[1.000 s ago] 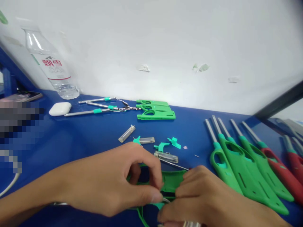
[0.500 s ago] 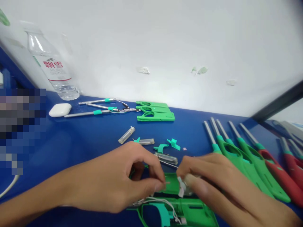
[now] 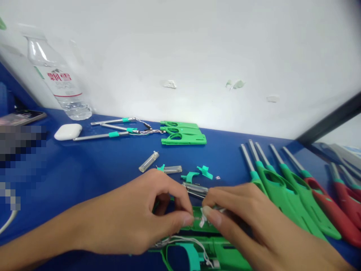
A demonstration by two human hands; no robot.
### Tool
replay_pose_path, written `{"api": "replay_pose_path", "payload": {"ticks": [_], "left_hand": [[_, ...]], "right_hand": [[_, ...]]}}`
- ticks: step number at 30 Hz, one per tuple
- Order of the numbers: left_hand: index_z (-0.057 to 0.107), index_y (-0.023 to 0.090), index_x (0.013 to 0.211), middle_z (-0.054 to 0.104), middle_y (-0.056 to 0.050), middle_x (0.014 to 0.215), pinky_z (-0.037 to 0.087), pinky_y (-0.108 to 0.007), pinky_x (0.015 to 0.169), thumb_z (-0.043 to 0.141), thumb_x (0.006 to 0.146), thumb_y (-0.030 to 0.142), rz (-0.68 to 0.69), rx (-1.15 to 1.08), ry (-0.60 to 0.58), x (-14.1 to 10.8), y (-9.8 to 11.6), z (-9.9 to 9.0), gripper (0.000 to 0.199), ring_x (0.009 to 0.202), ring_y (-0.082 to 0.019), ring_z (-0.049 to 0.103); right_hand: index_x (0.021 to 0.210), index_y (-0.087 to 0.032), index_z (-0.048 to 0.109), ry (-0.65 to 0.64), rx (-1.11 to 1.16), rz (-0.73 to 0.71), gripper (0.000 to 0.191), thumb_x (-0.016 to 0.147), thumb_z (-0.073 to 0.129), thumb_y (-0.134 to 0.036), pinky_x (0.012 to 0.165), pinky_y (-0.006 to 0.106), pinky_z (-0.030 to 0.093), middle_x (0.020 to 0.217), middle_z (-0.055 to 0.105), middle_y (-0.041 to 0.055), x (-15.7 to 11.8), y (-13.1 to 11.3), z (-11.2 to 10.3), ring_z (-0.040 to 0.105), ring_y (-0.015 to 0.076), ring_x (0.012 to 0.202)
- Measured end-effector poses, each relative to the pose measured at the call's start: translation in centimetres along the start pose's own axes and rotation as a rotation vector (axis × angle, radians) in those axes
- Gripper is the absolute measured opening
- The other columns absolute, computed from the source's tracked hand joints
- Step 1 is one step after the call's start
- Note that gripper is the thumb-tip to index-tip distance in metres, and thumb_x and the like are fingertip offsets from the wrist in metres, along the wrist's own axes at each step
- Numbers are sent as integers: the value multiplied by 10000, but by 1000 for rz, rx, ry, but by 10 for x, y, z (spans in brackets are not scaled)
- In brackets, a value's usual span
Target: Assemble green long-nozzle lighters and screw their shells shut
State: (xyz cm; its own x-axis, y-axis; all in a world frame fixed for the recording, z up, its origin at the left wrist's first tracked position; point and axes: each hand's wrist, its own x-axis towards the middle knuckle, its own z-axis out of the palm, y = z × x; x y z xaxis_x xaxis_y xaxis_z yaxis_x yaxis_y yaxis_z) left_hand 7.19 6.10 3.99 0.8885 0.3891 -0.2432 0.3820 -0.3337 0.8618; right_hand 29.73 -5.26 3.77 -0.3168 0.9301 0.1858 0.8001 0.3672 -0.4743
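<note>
Casing (image 3: 232, 258), green plastic, looped wires (image 3: 194, 240), white part (image 3: 202, 221)

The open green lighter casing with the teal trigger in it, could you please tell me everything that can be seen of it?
The open green lighter casing looks plastic: a shallow shell lying hollow side up on the blue table, cut off by the picture's bottom edge. Inside sit a curved teal trigger and white wires. The right hand hides part of it; whether that hand touches it is unclear.
</note>
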Motion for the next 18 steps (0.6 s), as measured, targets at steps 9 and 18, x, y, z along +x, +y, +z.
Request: {"api": "replay_pose_path", "payload": {"ticks": [9,18], "left_hand": [[703,207,819,550,57,650,337,-209,486,722,960,358,-15,-28,10,1,0,0,208,579,-93,458],[679,198,798,532,61,629,345,-177,477,683,981,350,9,-18,21,1,1,2,238,565,-82,448]], "right_hand": [[852,-261,686,10,0,-17,398,1143,426,-345,595,300,566,860,816,13,-1,0,-1,713,165,596],[927,-260,715,-43,-1,33,330,1133,471,-340,672,302,572,832,782,-23,-1,0,2,743,171,692]]}}
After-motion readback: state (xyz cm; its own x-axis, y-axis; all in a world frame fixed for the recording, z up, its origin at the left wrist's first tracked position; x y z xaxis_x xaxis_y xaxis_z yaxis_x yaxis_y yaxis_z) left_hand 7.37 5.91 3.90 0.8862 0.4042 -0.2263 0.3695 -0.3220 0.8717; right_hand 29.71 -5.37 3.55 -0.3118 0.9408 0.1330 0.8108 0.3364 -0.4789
